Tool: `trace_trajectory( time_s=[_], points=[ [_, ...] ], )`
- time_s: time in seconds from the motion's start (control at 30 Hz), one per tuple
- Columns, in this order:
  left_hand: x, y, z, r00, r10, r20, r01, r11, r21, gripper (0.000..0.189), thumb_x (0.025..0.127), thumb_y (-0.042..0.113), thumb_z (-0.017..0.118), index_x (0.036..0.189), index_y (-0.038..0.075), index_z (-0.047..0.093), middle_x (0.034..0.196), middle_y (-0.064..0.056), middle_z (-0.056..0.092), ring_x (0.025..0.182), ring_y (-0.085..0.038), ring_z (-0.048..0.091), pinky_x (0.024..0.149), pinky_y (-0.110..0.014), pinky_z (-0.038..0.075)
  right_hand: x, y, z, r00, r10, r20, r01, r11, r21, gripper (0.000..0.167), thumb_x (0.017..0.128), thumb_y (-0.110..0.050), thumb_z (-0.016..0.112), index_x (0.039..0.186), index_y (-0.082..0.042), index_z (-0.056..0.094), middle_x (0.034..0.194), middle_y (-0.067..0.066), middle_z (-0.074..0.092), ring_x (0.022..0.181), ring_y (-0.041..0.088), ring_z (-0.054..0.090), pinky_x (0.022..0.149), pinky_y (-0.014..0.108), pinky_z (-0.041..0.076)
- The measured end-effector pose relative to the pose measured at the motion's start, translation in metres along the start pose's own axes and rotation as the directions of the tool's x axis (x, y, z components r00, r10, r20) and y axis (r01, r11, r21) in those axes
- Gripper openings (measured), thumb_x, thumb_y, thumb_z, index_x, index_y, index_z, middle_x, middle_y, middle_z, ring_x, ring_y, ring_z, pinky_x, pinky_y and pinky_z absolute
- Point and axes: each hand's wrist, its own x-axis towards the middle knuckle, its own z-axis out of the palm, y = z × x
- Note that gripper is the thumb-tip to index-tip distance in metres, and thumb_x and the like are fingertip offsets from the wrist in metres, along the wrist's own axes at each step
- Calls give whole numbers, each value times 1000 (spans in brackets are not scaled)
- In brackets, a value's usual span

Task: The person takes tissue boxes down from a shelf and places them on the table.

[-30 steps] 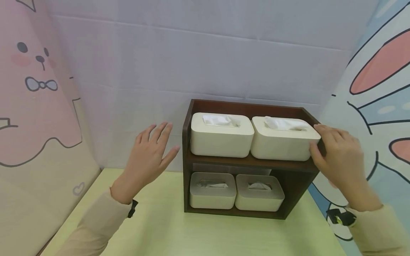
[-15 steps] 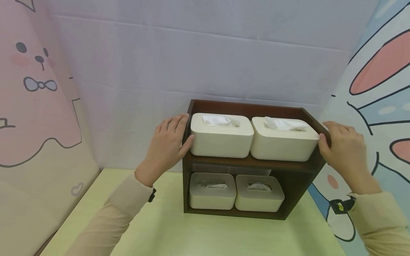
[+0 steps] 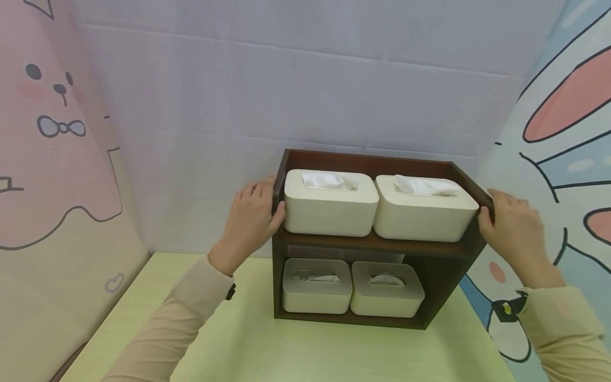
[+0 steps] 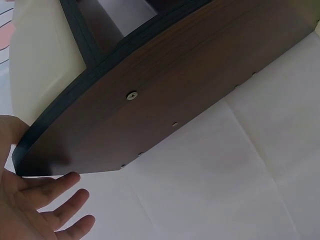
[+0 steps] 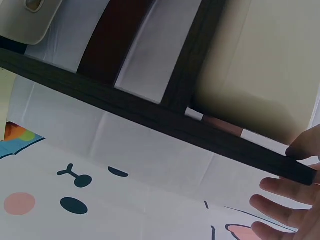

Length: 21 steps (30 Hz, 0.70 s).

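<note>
A dark brown two-tier wooden shelf [image 3: 436, 278] stands on the table. My left hand [image 3: 250, 212] grips its upper left side panel, thumb over the front edge and fingers along the outside. On the opposite panel my right hand [image 3: 517, 231] holds on, its thumb on the inner side near the top. In the upper tier sit two cream tissue boxes, the left box [image 3: 329, 212] beside the right box [image 3: 422, 220]. White tissue shows at their slots. Below are two smaller boxes with greyish lids, one box [image 3: 317, 300] left and another box [image 3: 386, 305] right.
The pale yellow-green table [image 3: 305, 350] extends in front of the shelf and to its left. Behind hangs a white cloth backdrop [image 3: 286, 79]. Cartoon-printed cloths flank the table, a pink cloth [image 3: 62, 175] at left and a blue-white cloth [image 3: 563, 170] at right.
My left hand has moved right onto the shelf's left panel. The right hand has shifted slightly outward and taken hold of the right panel. Shelf and boxes look unmoved.
</note>
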Motion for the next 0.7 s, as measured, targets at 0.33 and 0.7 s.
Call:
trace_trajectory(
  time_s=[0.33, 0.7],
  points=[
    [-1, -1, 4, 1000, -13, 12, 13, 1000, -10, 50, 90, 24, 51, 129, -6, 45, 115, -19, 61, 104, -36, 55, 87, -48, 45, 1, 3, 1, 986, 88, 140, -92, 995, 21, 41, 88, -14, 48, 115, 17, 44, 102, 40, 50, 86, 56, 49, 67, 64, 37],
    [0, -3, -1, 999, -2, 33, 1, 999, 32, 50, 90, 28, 52, 126, -5, 48, 113, -17, 62, 102, -34, 55, 85, -47, 45, 1, -1, -2, 989, 85, 125, -93, 994, 64, 24, 86, -9, 48, 95, 13, 47, 82, 32, 51, 65, 44, 50, 51, 55, 35]
  ],
)
